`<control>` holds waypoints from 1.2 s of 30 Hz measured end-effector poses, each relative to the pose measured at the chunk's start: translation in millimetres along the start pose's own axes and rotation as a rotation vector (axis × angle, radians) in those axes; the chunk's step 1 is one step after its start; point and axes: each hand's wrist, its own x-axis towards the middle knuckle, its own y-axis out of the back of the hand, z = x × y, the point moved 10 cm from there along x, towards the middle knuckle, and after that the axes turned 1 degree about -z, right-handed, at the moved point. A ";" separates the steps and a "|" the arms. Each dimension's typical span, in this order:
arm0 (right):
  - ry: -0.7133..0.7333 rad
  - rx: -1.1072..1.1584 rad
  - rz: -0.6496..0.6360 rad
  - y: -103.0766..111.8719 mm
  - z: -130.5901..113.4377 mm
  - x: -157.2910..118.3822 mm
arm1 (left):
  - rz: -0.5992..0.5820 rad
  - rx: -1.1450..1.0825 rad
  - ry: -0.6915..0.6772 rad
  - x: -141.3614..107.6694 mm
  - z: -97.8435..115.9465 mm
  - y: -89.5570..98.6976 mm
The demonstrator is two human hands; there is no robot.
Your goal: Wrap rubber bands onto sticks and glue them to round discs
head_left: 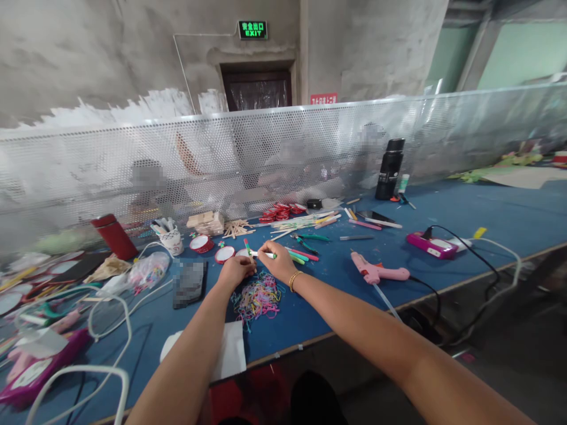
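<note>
My left hand (238, 271) is closed on a thin craft stick (247, 244) whose upper end shows red and green. My right hand (275, 261) grips a white marker with green on it (269, 255), its tip pointing left at the stick. Just below both hands lies a tangled heap of colourful elastic bands (259, 300). Small round red-and-white discs (225, 254) sit beyond my left hand. Several coloured markers (301, 255) lie right of my right hand, partly behind it.
A pink glue gun (376, 270) with a cord rests at the right, near a purple power strip (432, 245). Left are a phone (189, 283), a cup of pens (169, 237) and a red bottle (114, 236). Green-handled pliers (310, 239) and a black bottle (390, 170) stand farther back.
</note>
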 end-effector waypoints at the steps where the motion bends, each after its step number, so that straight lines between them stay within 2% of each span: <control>1: -0.003 -0.003 0.003 0.4 0.3 0.0 | -0.001 0.003 0.000 0.3 -0.5 -0.1; 23: -0.019 -0.004 0.024 3.8 3.0 0.3 | 0.001 0.034 0.009 1.1 -1.4 0.6; 29: 0.000 0.004 -0.009 -1.6 1.8 -0.7 | -0.011 0.040 -0.042 1.2 2.1 -0.5; 36: -0.027 -0.006 0.001 2.4 3.3 0.0 | -0.001 0.039 -0.002 -0.2 1.7 -0.5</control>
